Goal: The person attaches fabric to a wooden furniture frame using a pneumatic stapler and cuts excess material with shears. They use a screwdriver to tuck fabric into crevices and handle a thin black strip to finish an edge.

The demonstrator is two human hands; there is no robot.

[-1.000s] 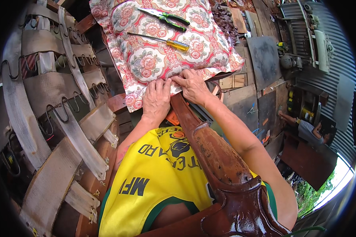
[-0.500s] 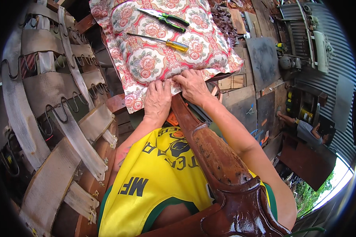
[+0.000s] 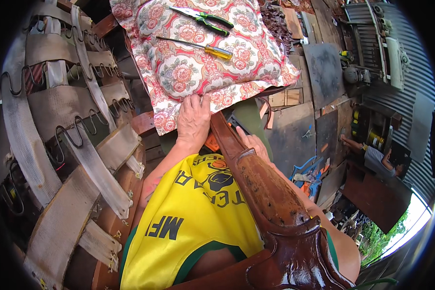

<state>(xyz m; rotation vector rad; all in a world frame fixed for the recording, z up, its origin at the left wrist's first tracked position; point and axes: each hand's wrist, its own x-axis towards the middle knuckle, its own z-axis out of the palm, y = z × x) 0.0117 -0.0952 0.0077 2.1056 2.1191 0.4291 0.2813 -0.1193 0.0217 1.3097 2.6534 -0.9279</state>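
Floral cover (image 3: 208, 67) spread out; lower edge seemingly unfastened.
Left hand (image 3: 194, 122) pinches it, upper centre; right hand's (image 3: 254, 145) grip unclear.

A padded red-and-cream floral-fabric cushion (image 3: 191, 75) is supporting a slender steel screwdriver (image 3: 210, 50) with a yellow handle; steel pliers (image 3: 200, 17) with green-and-black handles are lying just beyond the screwdriver.

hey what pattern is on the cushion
The cushion has pink-red roses on white and red, clearest in the head view.
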